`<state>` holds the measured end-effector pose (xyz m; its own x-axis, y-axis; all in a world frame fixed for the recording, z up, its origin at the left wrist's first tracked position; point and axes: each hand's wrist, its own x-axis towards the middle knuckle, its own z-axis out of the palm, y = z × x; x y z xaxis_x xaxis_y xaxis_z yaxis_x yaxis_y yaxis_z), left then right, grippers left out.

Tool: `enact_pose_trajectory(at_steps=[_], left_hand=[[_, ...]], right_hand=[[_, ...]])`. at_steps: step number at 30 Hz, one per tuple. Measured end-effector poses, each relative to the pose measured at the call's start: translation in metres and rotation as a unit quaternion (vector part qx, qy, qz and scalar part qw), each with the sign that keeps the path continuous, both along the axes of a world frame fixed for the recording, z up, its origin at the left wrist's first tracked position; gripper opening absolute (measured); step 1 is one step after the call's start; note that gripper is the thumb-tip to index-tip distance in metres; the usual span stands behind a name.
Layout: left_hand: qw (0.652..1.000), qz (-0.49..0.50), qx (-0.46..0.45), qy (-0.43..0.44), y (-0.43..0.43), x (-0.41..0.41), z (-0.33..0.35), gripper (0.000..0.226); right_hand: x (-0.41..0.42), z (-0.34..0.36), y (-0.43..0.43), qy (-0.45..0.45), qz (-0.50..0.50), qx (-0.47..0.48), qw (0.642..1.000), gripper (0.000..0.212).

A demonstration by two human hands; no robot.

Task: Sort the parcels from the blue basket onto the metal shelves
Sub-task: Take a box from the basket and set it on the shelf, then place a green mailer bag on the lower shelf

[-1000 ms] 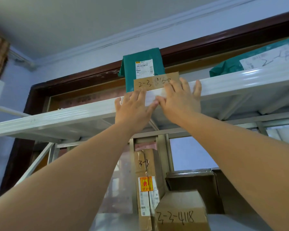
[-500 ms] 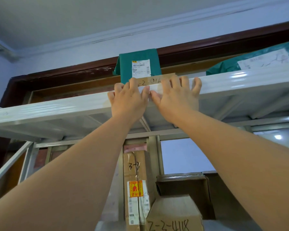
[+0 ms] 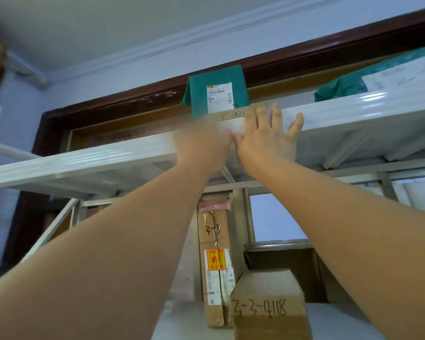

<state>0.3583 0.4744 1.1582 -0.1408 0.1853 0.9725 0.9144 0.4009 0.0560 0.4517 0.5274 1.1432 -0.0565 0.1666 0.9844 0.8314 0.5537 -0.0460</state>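
Both my arms reach up to the front edge of the white top shelf (image 3: pixel 353 116). A flat brown cardboard parcel (image 3: pixel 231 115) with handwritten numbers lies on that shelf, mostly hidden behind the edge and my fingers. My right hand (image 3: pixel 268 136) has straight, spread fingers pressing against the parcel's front. My left hand (image 3: pixel 201 148) is blurred at the shelf edge just left of it; how its fingers lie is unclear. A green bagged parcel (image 3: pixel 216 92) with a white label stands upright right behind the brown one.
Another green bag (image 3: pixel 341 87) lies at the right of the top shelf. On the shelf below stand a tall taped box (image 3: pixel 216 266), a box marked 3-3-4118 (image 3: pixel 268 305) and a dark box (image 3: pixel 285 256). A dark wooden frame (image 3: pixel 133 101) runs behind the shelving.
The brown parcel has slid further back onto the top shelf, so less of it shows above the edge. My right fingers have straightened and spread; my left hand is moving and blurred.
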Motion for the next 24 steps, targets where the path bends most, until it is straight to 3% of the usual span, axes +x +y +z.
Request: enact_pose_trajectory(at_steps=[4,7,10,12,17,20,22,24], left_hand=[[0.993,0.038,-0.091,0.06,-0.025,-0.005,-0.037,0.068],[0.978,0.091,-0.153,0.105,-0.053,-0.02,-0.077,0.061],[0.975,0.105,-0.186,0.061,-0.092,-0.042,-0.111,0.054],[0.971,0.106,-0.216,0.008,-0.123,-0.061,-0.136,0.052],[0.919,0.15,-0.355,-0.082,-0.194,-0.112,-0.197,0.041],[0.836,0.166,-0.503,-0.145,-0.238,-0.131,-0.226,0.042],[0.769,0.172,-0.587,-0.187,-0.266,-0.146,-0.245,0.046],[0.742,0.149,-0.603,-0.253,-0.293,-0.163,-0.268,0.044]], right_hand=[[0.002,-0.016,-0.013,-0.034,0.005,-0.018,0.999,0.064],[-0.011,-0.049,-0.021,-0.068,0.077,0.011,0.995,0.066],[-0.036,-0.092,-0.04,-0.14,0.16,0.052,0.976,0.052],[-0.06,-0.119,-0.059,-0.215,0.21,0.025,0.953,0.046],[-0.13,-0.172,-0.132,-0.425,0.299,-0.185,0.834,0.034],[-0.17,-0.198,-0.18,-0.51,0.301,-0.262,0.762,0.017],[-0.193,-0.218,-0.204,-0.545,0.313,-0.347,0.696,0.022],[-0.212,-0.241,-0.227,-0.562,0.331,-0.376,0.658,0.024]])
